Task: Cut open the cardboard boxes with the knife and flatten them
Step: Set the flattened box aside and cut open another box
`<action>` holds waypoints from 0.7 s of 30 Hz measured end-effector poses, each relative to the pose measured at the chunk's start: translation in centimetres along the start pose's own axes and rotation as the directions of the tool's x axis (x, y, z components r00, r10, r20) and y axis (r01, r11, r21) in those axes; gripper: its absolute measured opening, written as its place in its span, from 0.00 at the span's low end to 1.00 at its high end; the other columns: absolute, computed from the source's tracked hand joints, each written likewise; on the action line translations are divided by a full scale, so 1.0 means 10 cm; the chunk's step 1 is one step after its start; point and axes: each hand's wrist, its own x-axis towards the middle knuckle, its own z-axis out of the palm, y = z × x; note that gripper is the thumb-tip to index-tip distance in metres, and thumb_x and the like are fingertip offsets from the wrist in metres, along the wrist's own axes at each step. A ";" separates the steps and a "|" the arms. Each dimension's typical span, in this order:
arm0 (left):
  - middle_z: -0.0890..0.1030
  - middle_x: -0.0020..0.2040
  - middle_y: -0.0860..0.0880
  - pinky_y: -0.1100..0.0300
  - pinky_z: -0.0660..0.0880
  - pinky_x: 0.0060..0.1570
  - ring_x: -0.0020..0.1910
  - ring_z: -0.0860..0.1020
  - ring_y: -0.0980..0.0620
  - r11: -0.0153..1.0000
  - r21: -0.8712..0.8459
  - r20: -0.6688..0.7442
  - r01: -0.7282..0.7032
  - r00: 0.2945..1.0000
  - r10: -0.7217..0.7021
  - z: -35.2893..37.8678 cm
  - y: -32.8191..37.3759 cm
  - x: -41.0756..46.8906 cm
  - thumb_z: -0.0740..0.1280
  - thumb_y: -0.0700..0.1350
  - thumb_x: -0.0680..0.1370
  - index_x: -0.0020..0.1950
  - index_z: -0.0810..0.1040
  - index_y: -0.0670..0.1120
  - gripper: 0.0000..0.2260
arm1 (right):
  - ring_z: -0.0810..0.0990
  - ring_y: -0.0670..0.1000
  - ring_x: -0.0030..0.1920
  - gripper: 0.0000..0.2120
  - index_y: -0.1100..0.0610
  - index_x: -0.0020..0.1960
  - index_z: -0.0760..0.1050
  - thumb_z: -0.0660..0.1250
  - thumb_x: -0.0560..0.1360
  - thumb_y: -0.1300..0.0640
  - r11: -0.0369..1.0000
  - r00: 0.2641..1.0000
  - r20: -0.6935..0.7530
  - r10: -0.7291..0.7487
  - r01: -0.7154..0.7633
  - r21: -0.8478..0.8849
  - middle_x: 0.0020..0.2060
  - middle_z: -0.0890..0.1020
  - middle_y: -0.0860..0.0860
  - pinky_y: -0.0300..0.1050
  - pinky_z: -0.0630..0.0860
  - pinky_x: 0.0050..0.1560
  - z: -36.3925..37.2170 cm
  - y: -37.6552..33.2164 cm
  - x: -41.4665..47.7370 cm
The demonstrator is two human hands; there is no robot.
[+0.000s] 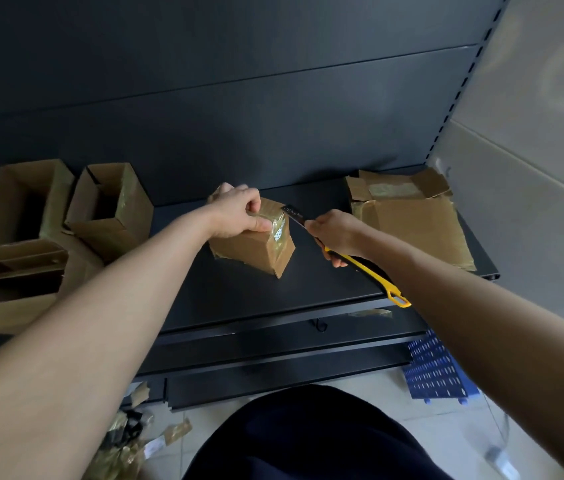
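We judge the cut under way: the box (252, 245) sits at twelve o'clock on the shelf (239, 299); our left hand (235, 213) pinches its taped top; our right hand (337, 233) grips the knife (374, 271), blade seemingly touching the seam; next comes a steady draw away from the fingers; flattened cardboard (408, 220) lies at two o'clock.

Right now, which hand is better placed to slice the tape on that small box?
The right hand: it grips the knife, with the blade at the box. The left hand only holds the box steady.
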 end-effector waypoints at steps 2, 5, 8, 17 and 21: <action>0.65 0.53 0.52 0.54 0.60 0.56 0.56 0.62 0.49 1.000 -0.009 -0.017 0.002 1.000 -0.002 0.01 -0.01 -0.01 0.68 0.58 0.74 0.48 0.69 0.51 0.14 | 0.73 0.54 0.23 0.19 0.62 0.38 0.69 0.53 0.82 0.50 0.999 0.999 -0.030 0.024 -0.023 0.031 0.28 0.75 0.58 0.40 0.69 0.24 0.01 0.03 -0.01; 0.69 0.53 0.52 0.53 0.60 0.56 0.58 0.63 0.49 1.000 -0.022 -0.024 0.002 1.000 -0.002 0.03 -0.07 0.01 0.68 0.60 0.73 0.42 0.67 0.55 0.13 | 0.73 0.53 0.23 0.20 0.61 0.38 0.69 0.54 0.82 0.49 0.994 0.996 -0.057 0.067 -0.061 0.095 0.28 0.75 0.58 0.39 0.70 0.24 0.04 0.08 -0.03; 0.69 0.53 0.52 0.52 0.60 0.57 0.58 0.62 0.49 0.999 -0.030 -0.044 -0.018 0.999 0.017 0.04 -0.09 0.02 0.67 0.59 0.75 0.43 0.68 0.54 0.12 | 0.72 0.53 0.22 0.20 0.61 0.39 0.69 0.54 0.82 0.48 0.984 0.995 -0.023 0.101 -0.097 0.152 0.28 0.74 0.57 0.37 0.68 0.23 0.10 0.06 -0.07; 0.65 0.62 0.54 0.53 0.61 0.63 0.65 0.60 0.48 0.990 -0.026 0.001 -0.141 0.990 0.141 -0.01 -0.14 -0.06 0.76 0.55 0.67 0.61 0.68 0.56 0.27 | 0.71 0.52 0.22 0.19 0.60 0.39 0.68 0.53 0.83 0.49 0.967 0.997 -0.041 0.073 -0.061 0.248 0.27 0.74 0.58 0.37 0.68 0.23 0.18 0.04 -0.13; 0.53 0.77 0.55 0.48 0.46 0.72 0.76 0.47 0.51 0.967 0.194 0.087 -0.167 0.984 0.153 -0.03 -0.12 -0.09 0.77 0.56 0.65 0.77 0.54 0.58 0.47 | 0.72 0.52 0.23 0.18 0.57 0.38 0.67 0.53 0.82 0.48 0.979 0.998 -0.043 0.043 -0.033 0.200 0.28 0.74 0.57 0.39 0.70 0.25 0.18 0.04 -0.12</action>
